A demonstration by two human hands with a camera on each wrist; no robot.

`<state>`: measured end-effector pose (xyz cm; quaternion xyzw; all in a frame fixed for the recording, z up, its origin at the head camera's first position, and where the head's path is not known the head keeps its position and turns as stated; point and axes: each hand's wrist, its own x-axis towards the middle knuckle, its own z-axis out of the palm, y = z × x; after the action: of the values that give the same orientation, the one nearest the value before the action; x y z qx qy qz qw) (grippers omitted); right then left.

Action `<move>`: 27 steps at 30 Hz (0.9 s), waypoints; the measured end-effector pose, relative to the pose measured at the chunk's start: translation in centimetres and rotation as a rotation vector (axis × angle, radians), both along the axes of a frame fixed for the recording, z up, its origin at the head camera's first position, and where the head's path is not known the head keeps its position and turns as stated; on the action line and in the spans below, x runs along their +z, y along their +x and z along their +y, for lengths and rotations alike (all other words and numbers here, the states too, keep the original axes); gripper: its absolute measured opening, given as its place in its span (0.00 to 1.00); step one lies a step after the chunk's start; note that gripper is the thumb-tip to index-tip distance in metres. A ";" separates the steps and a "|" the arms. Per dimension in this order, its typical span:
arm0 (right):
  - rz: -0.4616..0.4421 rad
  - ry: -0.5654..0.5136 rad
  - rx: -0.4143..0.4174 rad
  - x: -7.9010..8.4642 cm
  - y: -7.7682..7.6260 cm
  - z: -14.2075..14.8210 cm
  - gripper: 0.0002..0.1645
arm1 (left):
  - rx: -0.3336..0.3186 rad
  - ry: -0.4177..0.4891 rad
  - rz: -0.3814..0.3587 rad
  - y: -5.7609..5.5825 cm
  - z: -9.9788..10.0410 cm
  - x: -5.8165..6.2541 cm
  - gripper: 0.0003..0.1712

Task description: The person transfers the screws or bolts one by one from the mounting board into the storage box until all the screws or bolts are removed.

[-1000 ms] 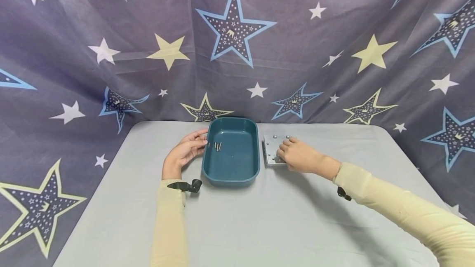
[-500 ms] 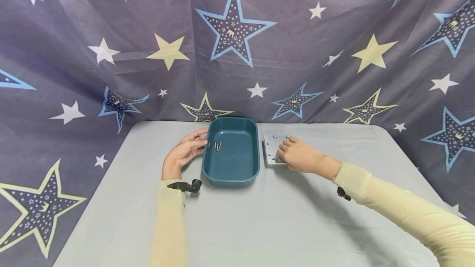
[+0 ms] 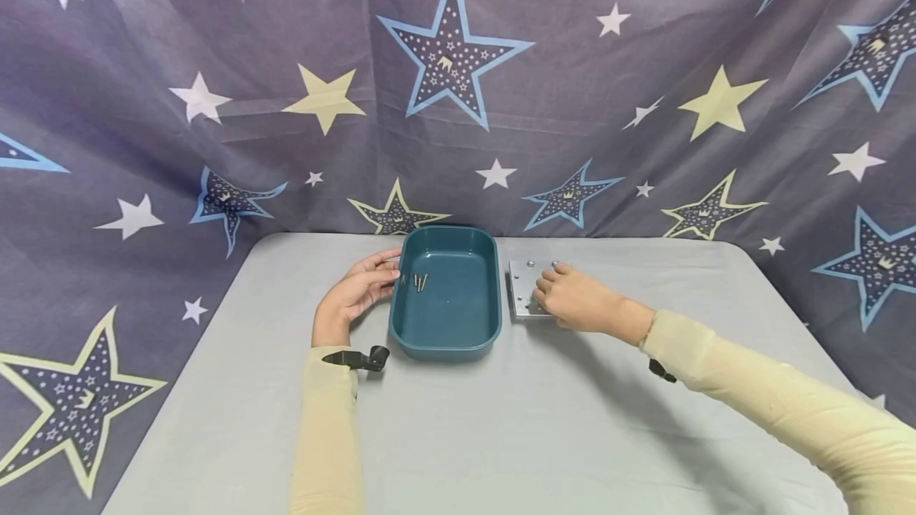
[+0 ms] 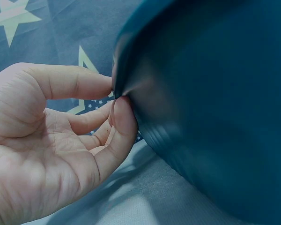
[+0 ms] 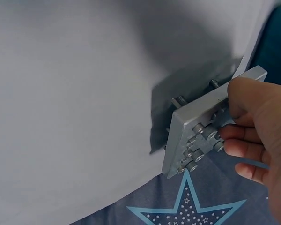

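At the left rim of a dark teal tray (image 3: 447, 316) is my left hand (image 3: 361, 284). Its thumb and finger pinch the rim, as the left wrist view shows. A few small metal screws (image 3: 420, 283) lie inside the tray near that side. To the tray's right is a silver metal plate (image 3: 525, 280) with several bolts through it, their threaded ends sticking out on the far face in the right wrist view. My right hand (image 3: 580, 298) is over the plate with curled fingers, the fingertips at a bolt head (image 5: 210, 132); the hand partly hides the grip.
Grey cloth covers the table (image 3: 458, 435). Behind it hangs a dark star-patterned curtain (image 3: 544, 102), right up to the back edge. Tray and plate stand close together near that edge, a narrow gap between them. Black camera straps (image 3: 361, 358) circle the sleeves.
My right hand and forearm have shifted very slightly left at the plate. My left hand, the tray and the screws in it stay in place.
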<state>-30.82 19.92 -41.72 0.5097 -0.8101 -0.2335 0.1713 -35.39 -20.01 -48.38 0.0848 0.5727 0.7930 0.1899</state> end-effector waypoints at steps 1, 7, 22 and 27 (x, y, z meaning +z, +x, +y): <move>0.004 0.009 0.001 0.1 0.0 0.0 0.19 | -0.001 0.000 0.000 0.0 0.0 0.0 0.37; 0.001 0.060 -0.012 0.4 0.1 -0.4 0.18 | -0.009 0.011 0.010 -0.1 0.0 0.0 0.37; 0.008 0.150 -0.094 0.8 0.7 -1.5 0.08 | -0.012 0.009 0.013 -0.2 0.0 -0.2 0.37; 0.028 0.178 -0.090 0.9 0.8 -1.8 0.09 | -0.012 0.005 0.015 -0.2 0.0 -0.3 0.37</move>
<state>-30.02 18.09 -40.78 0.4827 -0.8057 -0.3191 0.1262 -35.57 -20.03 -48.67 0.0946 0.5716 0.7925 0.1903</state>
